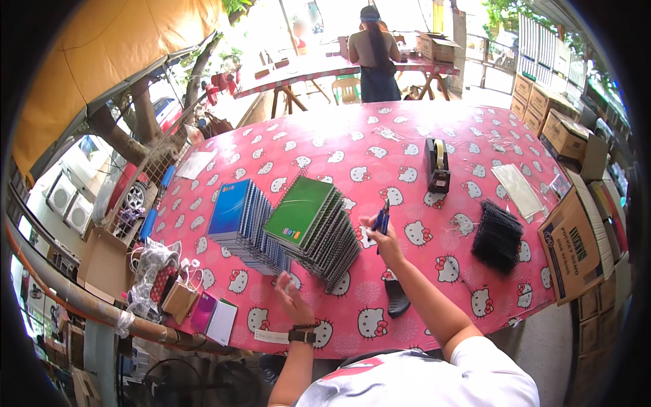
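Right hand point(387, 243): fingers wrapped around blue hand tool point(383, 220). Left hand point(294, 302): fingers spread, near notebook stack point(305, 218). Pink patterned tablecloth point(419, 261). Cartons point(576, 251) right; far table point(298, 78) beyond.

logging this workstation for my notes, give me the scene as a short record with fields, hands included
left hand: open, near the lower end of the stacks, holding nothing
right hand: holding blue-handled pliers
stacks: green notebooks, to the right of blue notebooks
surface: pink patterned tablecloth
also on it: tape dispenser, black bundle
right edge: cardboard box
background: a person, standing beyond the tablecloth
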Demonstrator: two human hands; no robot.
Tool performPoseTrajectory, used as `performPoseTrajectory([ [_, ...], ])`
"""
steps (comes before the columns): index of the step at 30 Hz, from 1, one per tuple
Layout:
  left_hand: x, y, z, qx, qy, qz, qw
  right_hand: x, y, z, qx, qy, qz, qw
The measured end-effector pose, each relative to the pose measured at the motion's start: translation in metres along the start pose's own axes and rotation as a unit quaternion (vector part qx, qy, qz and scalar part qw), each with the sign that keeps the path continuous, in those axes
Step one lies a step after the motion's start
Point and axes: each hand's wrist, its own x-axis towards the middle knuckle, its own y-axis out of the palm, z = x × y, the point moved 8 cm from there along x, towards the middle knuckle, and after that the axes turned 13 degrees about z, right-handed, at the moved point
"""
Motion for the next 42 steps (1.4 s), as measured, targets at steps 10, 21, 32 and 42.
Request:
performPoseTrajectory([
  [10, 0.121, 0.043, -0.019, -0.244, -0.042, -0.03, 0.968, 0.023, 0.059, 0.051, -0.057, -0.147, -0.039, 0.987],
  [21, 0.11, 0.041, -0.045, -0.193, -0.078, -0.04, 0.977, 0.029, 0.041, 0.051, -0.049, -0.173, -0.076, 0.981],
  [32, 0.116, 0.035, -0.106, -0.128, 0.058, -0.025, 0.99, -0.046, 0.063, 0.088, -0.312, -0.018, 0.052, 0.949],
  [42, 0.044, 0.044, -0.153, 0.05, 0.081, 0.059, 0.994, -0.061, 0.121, 0.123, -0.548, -0.133, 0.08, 0.822],
])
